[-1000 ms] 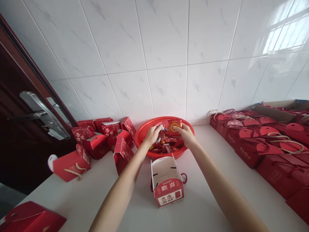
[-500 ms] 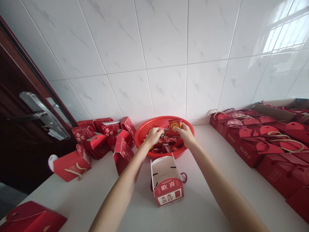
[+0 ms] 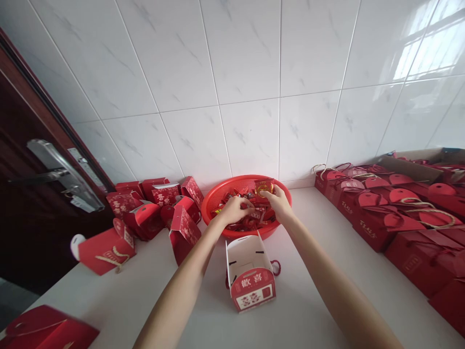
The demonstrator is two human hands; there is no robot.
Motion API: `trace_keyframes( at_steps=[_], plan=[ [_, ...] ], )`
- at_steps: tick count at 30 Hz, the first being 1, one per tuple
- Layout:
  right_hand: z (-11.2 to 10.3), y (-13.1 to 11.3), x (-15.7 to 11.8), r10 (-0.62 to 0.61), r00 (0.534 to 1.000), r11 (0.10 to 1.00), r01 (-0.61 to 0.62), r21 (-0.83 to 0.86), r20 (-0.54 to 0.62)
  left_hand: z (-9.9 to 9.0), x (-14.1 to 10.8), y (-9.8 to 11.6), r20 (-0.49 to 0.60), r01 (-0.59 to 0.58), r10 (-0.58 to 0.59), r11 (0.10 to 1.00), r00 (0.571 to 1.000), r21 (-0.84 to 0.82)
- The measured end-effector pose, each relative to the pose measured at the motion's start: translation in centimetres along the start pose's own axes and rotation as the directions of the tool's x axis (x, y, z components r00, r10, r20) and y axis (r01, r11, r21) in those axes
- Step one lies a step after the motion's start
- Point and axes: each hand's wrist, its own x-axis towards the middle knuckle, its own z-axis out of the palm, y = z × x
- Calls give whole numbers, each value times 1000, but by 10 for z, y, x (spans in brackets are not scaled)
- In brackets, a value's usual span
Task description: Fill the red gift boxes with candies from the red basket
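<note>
The grip of the right hand (image 3: 279, 202) is pinched, thumb over fingers, on a gold-printed packet (image 3: 264, 189) held above the far right part of the red basket (image 3: 222, 190). The left hand (image 3: 234, 212) reaches into the basket's nearer left part, fingers curled among the wrapped sweets (image 3: 250, 224); whether its grip has met around a piece cannot be told. On the person's side of the basket, just beside its rim, a white-lined box (image 3: 253, 291) stands on the table (image 3: 300, 310) with its top unfolded, its long axis apparently running away from the basket towards the person. From the packet, the box lies nearer the person and slightly left; the left hand is the closer of the two to it.
</note>
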Motion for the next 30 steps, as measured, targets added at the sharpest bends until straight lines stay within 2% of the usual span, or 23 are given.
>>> trace_keyframes(
  at_steps=[3, 7, 11, 13, 22, 26, 30],
  plan=[
    [1, -1, 1, 19, 999, 1000, -18, 18, -43, -4, 1, 3, -161, -62, 53, 997, 986, -52],
    [0, -4, -1, 42, 999, 999, -42, 24, 15, -6, 0, 7, -252, -119, 90, 988, 964, -101],
    [-2, -10, -6, 32, 974, 998, -45, 53, 224, -5, 0, 9, -264, -135, 99, 983, 959, -122],
    [-3, -12, -8, 39, 957, 998, -52, 39, 286, -4, 0, 9, -253, -130, 91, 982, 963, -138],
    [-3, -13, -7, 64, 983, 989, -85, 119, 174, -6, 2, 7, -261, -35, -41, 959, 964, -282],
    [-5, -14, -5, 58, 974, 973, -104, 205, 219, -7, 3, 4, -240, -4, -89, 933, 967, -361],
    [-8, -12, -3, 83, 966, 968, -137, 211, 244, -6, 5, 4, -285, -17, -115, 905, 952, -424]
  ],
)
